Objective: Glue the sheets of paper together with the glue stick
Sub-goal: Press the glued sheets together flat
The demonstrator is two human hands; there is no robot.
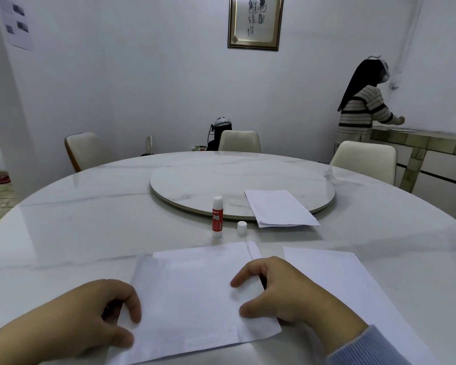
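Observation:
Two white sheets lie stacked in front of me, the top sheet point(192, 299) a little askew on the one under it point(203, 252). My left hand point(90, 314) pinches the top sheet's left edge. My right hand point(282, 291) presses on its right side with curled fingers. Another white sheet point(353, 280) lies to the right, partly under my right hand. The red and white glue stick point(217, 216) stands upright with its cap off beyond the sheets. Its white cap point(242, 228) sits just to its right.
A small stack of paper point(279, 208) rests partly on the round turntable point(195, 180) at the middle of the marble table point(77, 219). Three chairs point(239, 140) stand at the far side. A person point(363, 106) stands at a counter at the back right.

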